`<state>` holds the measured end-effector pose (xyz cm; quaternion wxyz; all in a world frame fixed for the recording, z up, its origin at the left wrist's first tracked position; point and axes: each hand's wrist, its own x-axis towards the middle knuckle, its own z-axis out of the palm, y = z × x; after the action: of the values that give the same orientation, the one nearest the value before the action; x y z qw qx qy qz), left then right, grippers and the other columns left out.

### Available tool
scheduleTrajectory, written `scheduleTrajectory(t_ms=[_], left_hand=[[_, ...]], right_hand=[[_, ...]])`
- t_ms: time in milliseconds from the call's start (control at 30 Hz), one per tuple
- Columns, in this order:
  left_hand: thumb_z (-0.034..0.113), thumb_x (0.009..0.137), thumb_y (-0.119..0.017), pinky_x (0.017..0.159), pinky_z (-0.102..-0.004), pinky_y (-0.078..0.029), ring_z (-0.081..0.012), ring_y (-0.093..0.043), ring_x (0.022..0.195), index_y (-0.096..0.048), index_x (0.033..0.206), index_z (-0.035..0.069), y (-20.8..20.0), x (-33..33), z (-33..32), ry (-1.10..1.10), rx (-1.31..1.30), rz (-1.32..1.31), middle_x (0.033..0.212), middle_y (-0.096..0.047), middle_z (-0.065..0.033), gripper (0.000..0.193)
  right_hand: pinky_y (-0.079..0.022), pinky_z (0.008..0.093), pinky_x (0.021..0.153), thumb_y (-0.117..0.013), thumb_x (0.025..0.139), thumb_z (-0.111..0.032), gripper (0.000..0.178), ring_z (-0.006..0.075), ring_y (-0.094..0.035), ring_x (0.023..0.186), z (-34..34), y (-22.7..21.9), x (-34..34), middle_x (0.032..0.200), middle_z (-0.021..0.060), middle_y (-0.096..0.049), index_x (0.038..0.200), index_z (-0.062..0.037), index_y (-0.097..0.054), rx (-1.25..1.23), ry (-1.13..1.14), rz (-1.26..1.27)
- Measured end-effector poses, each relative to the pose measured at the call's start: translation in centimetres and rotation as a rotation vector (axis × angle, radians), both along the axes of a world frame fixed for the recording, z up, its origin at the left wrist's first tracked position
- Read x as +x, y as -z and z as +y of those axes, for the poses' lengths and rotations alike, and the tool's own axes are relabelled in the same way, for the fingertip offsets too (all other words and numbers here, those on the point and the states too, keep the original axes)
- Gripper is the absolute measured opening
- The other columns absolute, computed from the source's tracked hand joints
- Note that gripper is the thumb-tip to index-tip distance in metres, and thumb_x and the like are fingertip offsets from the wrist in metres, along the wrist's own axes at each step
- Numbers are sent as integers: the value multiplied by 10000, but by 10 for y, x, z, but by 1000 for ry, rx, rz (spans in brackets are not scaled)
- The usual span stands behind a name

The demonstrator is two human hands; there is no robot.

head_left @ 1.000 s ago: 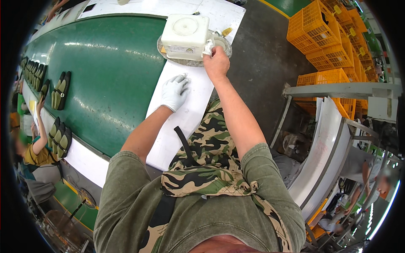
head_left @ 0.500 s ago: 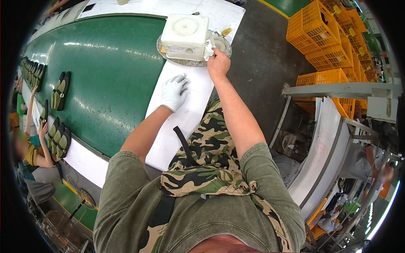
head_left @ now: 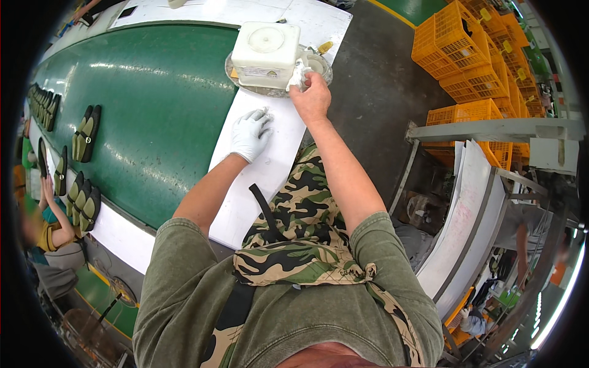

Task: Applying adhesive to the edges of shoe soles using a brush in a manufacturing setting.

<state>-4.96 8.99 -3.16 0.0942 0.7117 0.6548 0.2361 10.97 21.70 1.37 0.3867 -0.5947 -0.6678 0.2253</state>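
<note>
right hand pinching a crumpled white scrap beside the white tub | tub on far round tray, perhaps to keep desk clean | gloved left hand rests on desk, fingers bent, maybe for balance; cannot tell if gripping

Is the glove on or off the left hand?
On: the white glove covers the left hand to the wrist, while the right hand is bare.

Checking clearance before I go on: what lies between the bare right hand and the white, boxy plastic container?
In the head view, a crumpled white wad, held by the bare right hand, lies between it and the white, boxy plastic container.
</note>
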Motion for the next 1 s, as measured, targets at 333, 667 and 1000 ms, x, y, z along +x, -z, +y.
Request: scheduleTrajectory(t_ms=[333,667,1000], left_hand=[[193,795,-706,990,-403,-456,-282,-587,1176,-723,1103,117,-3,1,3,20,18,6,1279,-647,-80,318],[188,793,-703,992,-408,-462,-283,-590,1171,-725,1096,110,-7,4,5,21,10,0,1281,-646,-82,313],[197,809,-695,999,-400,-455,-270,-584,1184,-717,1109,118,-9,7,2,21,-9,33,1305,-636,-59,310]], right_hand=[[-549,437,776,-635,803,-132,283,362,-687,848,23,7,-7,958,181,-706,1058,-72,-742,173,52,-63],[-550,427,789,-674,791,-135,326,341,-690,852,20,14,-1,990,170,-710,1100,-39,-712,93,42,-35],[-548,291,786,-724,794,-55,421,144,-671,852,-51,27,103,1067,132,-699,1203,-1,-638,-93,-22,286]])
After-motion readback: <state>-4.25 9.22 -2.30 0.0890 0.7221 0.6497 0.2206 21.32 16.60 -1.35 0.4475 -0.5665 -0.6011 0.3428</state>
